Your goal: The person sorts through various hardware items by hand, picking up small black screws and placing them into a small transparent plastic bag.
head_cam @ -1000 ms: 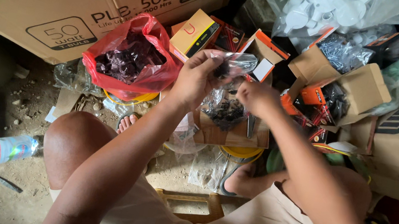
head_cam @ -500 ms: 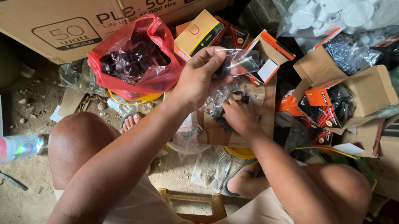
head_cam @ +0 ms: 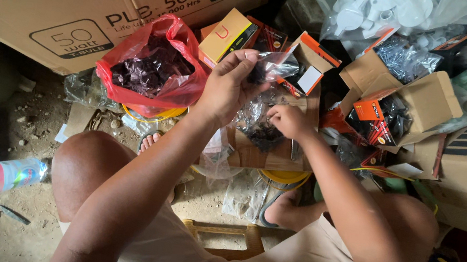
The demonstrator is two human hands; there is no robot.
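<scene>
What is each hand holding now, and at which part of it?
The left hand pinches a small clear plastic bag of dark pieces at its end. The right hand rests at a pile of dark pieces; its hold cannot be told.

Both bare forearms reach forward from the body, converging ahead of the knees. The left hand (head_cam: 229,86) is raised highest, back toward the camera, fingers curled with thumb and fingertips pinched together. The right hand (head_cam: 289,121) sits just below and beside it, knuckles up, fingers bent downward in a loose pinch
</scene>
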